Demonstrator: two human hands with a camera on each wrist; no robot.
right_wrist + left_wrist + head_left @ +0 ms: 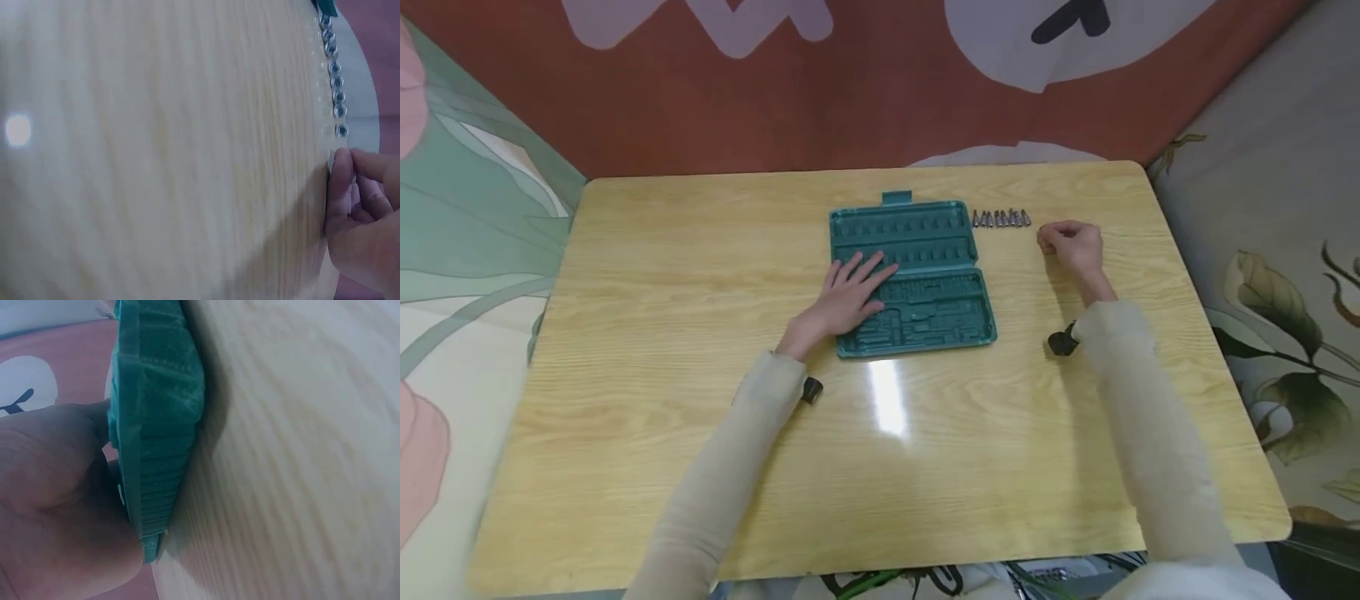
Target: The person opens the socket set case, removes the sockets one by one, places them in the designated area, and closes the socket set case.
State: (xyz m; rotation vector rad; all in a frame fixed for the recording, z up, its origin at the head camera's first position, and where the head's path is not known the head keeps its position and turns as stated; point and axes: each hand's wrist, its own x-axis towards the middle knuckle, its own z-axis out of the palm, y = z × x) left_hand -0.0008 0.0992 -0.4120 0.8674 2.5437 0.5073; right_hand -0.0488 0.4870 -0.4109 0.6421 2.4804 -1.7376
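An open green plastic tool case (917,308) lies flat on the table, its moulded recesses showing. Across its left side rests my left hand (848,302), fingers spread. In the left wrist view, the palm (56,500) is against the edge of the case (156,419). Several small metal sockets (1001,218) stand in a row right of the lid; their round ends (336,81) show in the right wrist view. My right hand (1072,247) is just right of that row, fingers curled and thumb against the index fingertip (342,164). Nothing is visible between those fingertips.
The wooden table (685,275) reaches back to a reddish wall covering (880,108). Patterned hangings flank both sides. Cables (895,579) lie below the front edge. A small black camera (1063,342) sits at the right wrist, another (812,390) at the left.
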